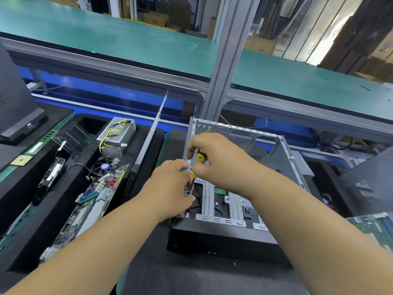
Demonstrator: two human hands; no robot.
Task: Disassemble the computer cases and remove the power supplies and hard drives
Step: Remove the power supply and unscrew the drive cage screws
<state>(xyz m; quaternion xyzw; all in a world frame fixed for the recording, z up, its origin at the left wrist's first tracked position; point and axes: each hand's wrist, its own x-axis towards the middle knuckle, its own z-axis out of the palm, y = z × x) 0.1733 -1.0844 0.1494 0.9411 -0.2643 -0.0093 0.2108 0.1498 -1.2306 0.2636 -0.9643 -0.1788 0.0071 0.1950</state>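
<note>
the right hand (214,158) has its fingers curled tight round the yellow and black handle of a screwdriver (199,159), wrist arched above the open computer case (238,177), the shaft slanting down into the case's left front corner. the left hand (170,186) reaches in beside that shaft, fingers bent and pinched close at its tip; what they pinch is hidden. the case lies on the table (191,271), and a power supply (116,134) sits well left of the case.

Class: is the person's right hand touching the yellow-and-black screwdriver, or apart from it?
Touching. The head view shows the right hand wrapped round the screwdriver handle.
</note>
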